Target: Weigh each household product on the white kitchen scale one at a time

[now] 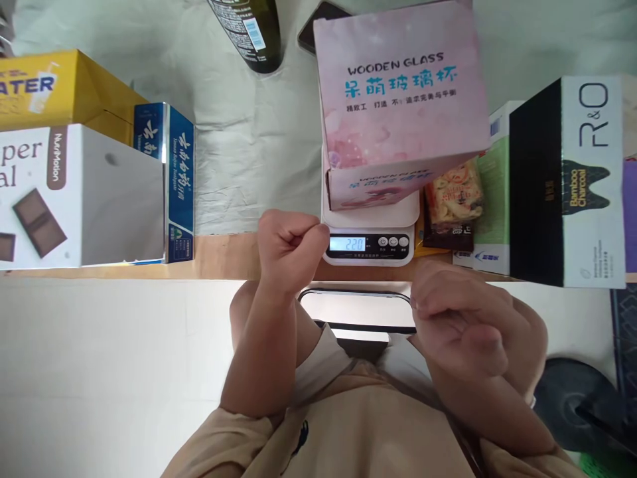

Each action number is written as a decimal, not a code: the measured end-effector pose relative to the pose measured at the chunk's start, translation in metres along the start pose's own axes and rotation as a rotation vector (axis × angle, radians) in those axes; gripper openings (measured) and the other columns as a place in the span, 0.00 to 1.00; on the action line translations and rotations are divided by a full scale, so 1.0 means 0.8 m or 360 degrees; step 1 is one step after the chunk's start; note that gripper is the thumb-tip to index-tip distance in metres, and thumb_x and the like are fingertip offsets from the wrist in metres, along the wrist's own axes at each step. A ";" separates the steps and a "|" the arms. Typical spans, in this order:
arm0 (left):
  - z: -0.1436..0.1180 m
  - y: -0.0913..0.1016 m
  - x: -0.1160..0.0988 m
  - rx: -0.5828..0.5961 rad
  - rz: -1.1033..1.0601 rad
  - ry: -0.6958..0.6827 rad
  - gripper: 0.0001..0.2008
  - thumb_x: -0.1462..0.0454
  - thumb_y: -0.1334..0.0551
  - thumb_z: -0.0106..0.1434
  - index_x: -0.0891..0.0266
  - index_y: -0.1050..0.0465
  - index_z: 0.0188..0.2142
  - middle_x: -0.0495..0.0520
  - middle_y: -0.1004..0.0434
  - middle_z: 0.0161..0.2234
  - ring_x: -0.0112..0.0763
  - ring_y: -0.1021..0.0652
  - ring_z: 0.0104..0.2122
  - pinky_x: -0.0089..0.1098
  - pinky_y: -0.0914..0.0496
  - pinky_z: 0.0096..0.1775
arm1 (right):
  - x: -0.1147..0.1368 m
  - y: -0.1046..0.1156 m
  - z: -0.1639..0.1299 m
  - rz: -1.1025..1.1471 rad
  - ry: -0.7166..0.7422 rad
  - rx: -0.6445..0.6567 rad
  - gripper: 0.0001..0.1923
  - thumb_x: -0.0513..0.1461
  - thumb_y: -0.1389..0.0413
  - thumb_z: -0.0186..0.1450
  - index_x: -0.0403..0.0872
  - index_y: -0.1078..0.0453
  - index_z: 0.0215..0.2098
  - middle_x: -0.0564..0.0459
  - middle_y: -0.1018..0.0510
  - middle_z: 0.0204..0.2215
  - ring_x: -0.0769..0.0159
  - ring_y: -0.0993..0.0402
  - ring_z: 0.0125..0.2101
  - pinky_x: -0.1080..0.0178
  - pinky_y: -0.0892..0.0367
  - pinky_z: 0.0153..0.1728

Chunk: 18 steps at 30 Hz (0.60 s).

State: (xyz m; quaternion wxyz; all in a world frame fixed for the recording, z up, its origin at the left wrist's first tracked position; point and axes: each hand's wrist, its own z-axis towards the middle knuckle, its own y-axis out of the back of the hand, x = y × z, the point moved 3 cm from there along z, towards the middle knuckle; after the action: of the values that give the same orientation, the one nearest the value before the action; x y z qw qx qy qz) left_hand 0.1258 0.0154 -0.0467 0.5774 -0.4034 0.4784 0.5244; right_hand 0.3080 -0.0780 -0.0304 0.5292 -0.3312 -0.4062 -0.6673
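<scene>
A white digital kitchen scale (369,255) lies at the table's front edge, its lit display reading 220. On its platform stands a pink glass-cup box (403,86) printed WOODEN GLASS. My left hand (290,249) is closed in a fist by the scale's left front corner, with nothing visible in it. In front of the table edge, right of the scale, is my right hand (458,315), turned partly palm up. Its fingers are curled in and the thumb is apart; I see nothing in it. Neither hand touches the box.
At left stand a white chocolate-pictured box (40,199), a yellow box (40,86) and a blue toothpaste box (179,186). A dark bottle (256,33) and a phone (321,23) lie behind. Right of the scale are a snack packet (455,196) and a black-and-white box (592,192).
</scene>
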 end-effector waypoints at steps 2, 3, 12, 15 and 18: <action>0.000 0.000 0.000 -0.0001 0.0003 0.0017 0.19 0.73 0.46 0.50 0.64 0.61 0.17 0.45 0.66 0.17 0.15 0.58 0.18 0.28 0.63 0.21 | 0.000 0.001 0.000 0.0001 0.0032 -0.0031 0.21 0.45 0.56 0.76 0.44 0.34 0.30 0.53 0.33 0.20 0.72 0.31 0.22 0.64 0.35 0.24; 0.000 0.001 0.000 -0.0004 0.0004 0.0025 0.19 0.72 0.46 0.50 0.64 0.61 0.17 0.45 0.66 0.17 0.15 0.58 0.18 0.28 0.63 0.21 | 0.000 0.002 0.000 0.0000 0.0039 -0.0054 0.21 0.45 0.55 0.76 0.44 0.35 0.29 0.53 0.33 0.20 0.72 0.31 0.22 0.64 0.35 0.24; -0.001 0.001 0.002 -0.0060 0.0020 0.0122 0.19 0.71 0.45 0.51 0.63 0.60 0.17 0.46 0.65 0.17 0.15 0.56 0.19 0.29 0.62 0.22 | 0.006 -0.017 0.007 0.0090 0.0172 -0.0134 0.21 0.44 0.53 0.75 0.44 0.36 0.26 0.55 0.37 0.17 0.74 0.36 0.19 0.66 0.42 0.20; -0.003 0.001 0.002 -0.0101 0.0015 0.0146 0.20 0.70 0.44 0.52 0.64 0.58 0.16 0.46 0.64 0.17 0.16 0.55 0.18 0.30 0.62 0.22 | 0.012 -0.035 0.009 0.0081 0.0166 -0.0179 0.21 0.45 0.51 0.75 0.44 0.36 0.26 0.56 0.38 0.17 0.74 0.37 0.19 0.65 0.43 0.21; -0.006 0.003 0.001 -0.0145 -0.0012 0.0158 0.20 0.70 0.43 0.53 0.64 0.55 0.13 0.46 0.60 0.14 0.16 0.52 0.16 0.29 0.60 0.22 | 0.022 -0.045 0.009 0.0115 0.0301 -0.0190 0.20 0.45 0.51 0.74 0.44 0.36 0.26 0.56 0.37 0.17 0.75 0.39 0.18 0.67 0.45 0.20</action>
State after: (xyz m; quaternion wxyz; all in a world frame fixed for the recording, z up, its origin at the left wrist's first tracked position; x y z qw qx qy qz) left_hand 0.1230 0.0109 -0.0484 0.5360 -0.4566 0.4805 0.5228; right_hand 0.2688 -0.0751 -0.0187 0.5681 -0.3122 -0.3017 -0.6992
